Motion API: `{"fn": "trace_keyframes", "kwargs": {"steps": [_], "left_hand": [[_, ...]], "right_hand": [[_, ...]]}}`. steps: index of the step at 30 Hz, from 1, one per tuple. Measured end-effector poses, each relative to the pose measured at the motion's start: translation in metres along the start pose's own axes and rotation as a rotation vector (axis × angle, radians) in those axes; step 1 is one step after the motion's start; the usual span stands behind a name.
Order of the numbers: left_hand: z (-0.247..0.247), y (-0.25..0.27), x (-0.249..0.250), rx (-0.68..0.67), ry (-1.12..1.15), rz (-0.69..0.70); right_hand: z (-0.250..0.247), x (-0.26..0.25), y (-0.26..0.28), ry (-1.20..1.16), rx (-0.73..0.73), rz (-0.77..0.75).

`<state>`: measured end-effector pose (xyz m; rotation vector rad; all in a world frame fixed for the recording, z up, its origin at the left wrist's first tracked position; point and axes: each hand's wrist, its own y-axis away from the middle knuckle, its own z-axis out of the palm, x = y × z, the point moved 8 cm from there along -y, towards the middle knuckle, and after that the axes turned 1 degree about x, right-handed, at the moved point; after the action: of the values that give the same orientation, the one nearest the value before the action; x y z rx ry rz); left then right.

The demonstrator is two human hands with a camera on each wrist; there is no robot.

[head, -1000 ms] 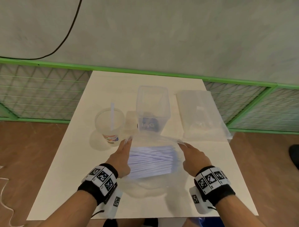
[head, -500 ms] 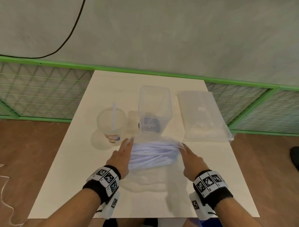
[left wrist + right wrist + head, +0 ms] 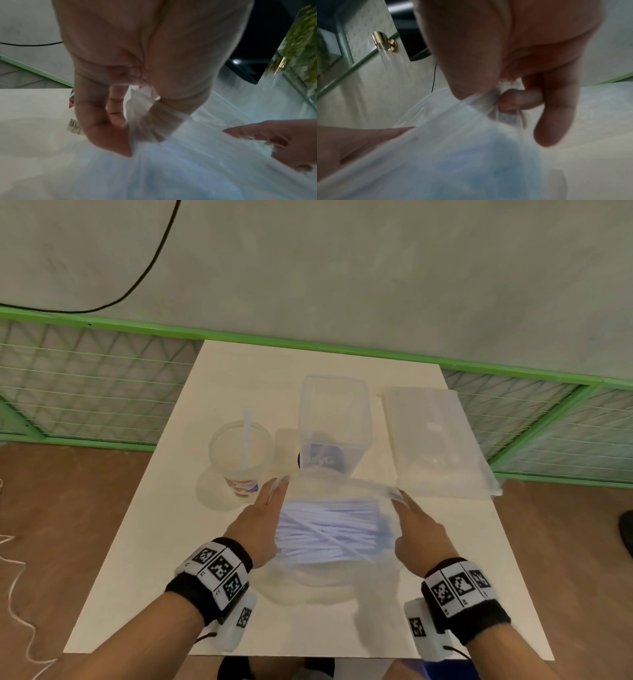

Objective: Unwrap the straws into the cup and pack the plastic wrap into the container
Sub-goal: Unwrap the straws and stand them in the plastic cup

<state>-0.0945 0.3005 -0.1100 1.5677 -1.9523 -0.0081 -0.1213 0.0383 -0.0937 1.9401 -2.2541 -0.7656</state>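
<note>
A: Progress entry. The bag of straws [image 3: 329, 529] hangs over the table [image 3: 164, 542], just in front of the container [image 3: 335, 419]. The left hand [image 3: 255, 529] pinches the bag's left top corner between thumb and fingers; the right hand [image 3: 419, 537] pinches the right top corner the same way. The mouth is stretched taut between them.

B: So what counts as done?

A: Judged from the layout, very little. One straw [image 3: 246, 440] stands in the cup [image 3: 241, 455], left of the container. The rest sit bundled in the bag. The wrap appears not yet packed; what the dark patch low in the container is cannot be told.

B: Remaining?

A: Open the bag, move the straws into the cup, push the plastic into the container.

B: Materials?

A: Bag: thin clear film, soft, creased where pinched. Straws: slim pale rods, lying crosswise, a few askew. Container: tall, clear, rigid, square-shouldered, open at the top. Cup: round, translucent, printed band near its base. Right of the container lies a flat clear plastic pack [image 3: 435, 440]; contents unreadable. Table: smooth, matte, off-white.
</note>
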Motion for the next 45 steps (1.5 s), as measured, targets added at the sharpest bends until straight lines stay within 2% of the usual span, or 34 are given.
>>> {"fn": "trace_keyframes", "kwargs": {"steps": [1,5,8,10,12,14,15,17,19,26,36,45], "left_hand": [[0.001,0.0,-0.001,0.003,0.002,0.0],[0.012,-0.002,-0.005,-0.067,-0.015,-0.02],[0.009,-0.003,-0.003,-0.031,0.078,-0.005],[0.004,-0.003,-0.006,0.038,0.148,-0.005],[0.003,-0.001,-0.011,0.095,0.22,0.002],[0.006,0.002,-0.013,0.113,0.278,0.024],[0.008,0.003,-0.012,0.111,0.293,0.036],[0.012,0.007,-0.009,0.098,0.311,0.045],[0.014,0.011,-0.008,0.091,0.325,0.036],[0.021,0.022,-0.012,0.096,0.386,-0.004],[0.017,0.033,-0.004,0.142,0.372,0.052],[0.018,0.032,-0.004,0.154,0.363,0.076]], "right_hand": [[0.001,0.001,-0.001,0.025,0.007,-0.009],[0.023,0.006,0.001,0.074,-0.155,0.017],[0.016,0.001,0.002,0.07,-0.093,0.006],[0.007,-0.009,0.01,0.223,0.026,-0.003],[-0.003,-0.037,0.022,0.384,0.252,-0.098],[-0.004,-0.072,0.032,0.329,0.356,-0.248],[0.003,-0.089,0.033,0.265,0.328,-0.356],[0.028,-0.122,0.028,0.199,0.174,-0.535],[0.049,-0.139,0.021,0.248,0.088,-0.613],[0.08,-0.148,0.006,0.45,0.012,-0.567],[0.099,-0.139,0.016,0.508,0.133,-0.597],[0.106,-0.141,0.018,0.544,0.123,-0.556]]}}
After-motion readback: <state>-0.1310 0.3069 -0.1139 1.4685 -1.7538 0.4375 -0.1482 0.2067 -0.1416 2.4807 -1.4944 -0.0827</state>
